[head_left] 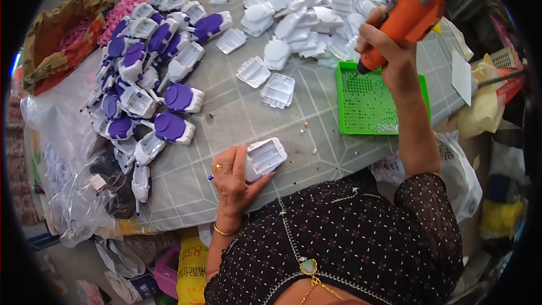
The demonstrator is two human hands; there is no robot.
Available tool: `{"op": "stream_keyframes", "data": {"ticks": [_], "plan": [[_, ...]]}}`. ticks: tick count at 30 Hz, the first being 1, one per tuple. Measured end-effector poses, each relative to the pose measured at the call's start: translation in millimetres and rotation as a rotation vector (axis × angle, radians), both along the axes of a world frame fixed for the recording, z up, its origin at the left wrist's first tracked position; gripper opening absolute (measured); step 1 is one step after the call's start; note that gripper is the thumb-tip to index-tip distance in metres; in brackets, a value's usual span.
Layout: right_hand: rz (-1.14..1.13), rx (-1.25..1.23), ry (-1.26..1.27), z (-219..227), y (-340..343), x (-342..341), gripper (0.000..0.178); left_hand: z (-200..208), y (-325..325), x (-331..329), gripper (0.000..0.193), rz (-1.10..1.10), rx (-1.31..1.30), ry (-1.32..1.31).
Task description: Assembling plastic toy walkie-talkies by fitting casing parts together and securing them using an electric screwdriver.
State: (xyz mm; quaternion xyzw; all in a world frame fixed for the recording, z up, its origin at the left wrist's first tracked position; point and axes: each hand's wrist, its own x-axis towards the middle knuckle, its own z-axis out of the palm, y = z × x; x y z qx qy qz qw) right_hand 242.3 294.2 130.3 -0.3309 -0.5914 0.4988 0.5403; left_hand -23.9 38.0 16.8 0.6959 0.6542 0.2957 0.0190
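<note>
My left hand (231,183) is wrapped round a white plastic housing (266,157) near the table's front edge; its hollow, ribbed compartment faces up. An orange electric screwdriver (403,17) is gripped in my right hand (389,51). Its dark tip points down and left, over the far part of a green perforated tray (367,132). Small shiny screws (388,127) lie in the tray's near right part. Whether a screw sits on the bit is too small to tell.
A heap of white and purple plastic units (169,127) covers the table's left side. White plastic covers (305,17) are piled at the back, with several loose ones nearer. A paper bag (62,36) with pink pieces stands far left. A dark cable runs along the top right.
</note>
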Motion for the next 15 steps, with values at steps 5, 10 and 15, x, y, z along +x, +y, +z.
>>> {"op": "stream_keyframes", "data": {"ticks": [5,10,15], "plan": [[-0.049,-0.007,0.046,-17.2,7.5,11.6,0.014,8.6,3.1,9.2,0.078,-0.012,-0.044,0.037],[-0.054,0.039,0.112,-35.7,14.6,13.2,0.013,15.5,19.1,22.0,0.078,-0.008,-0.110,0.107],[-0.074,0.099,0.043,-42.8,17.8,10.7,0.015,17.2,34.2,26.4,0.079,-0.031,-0.121,0.143]]}}
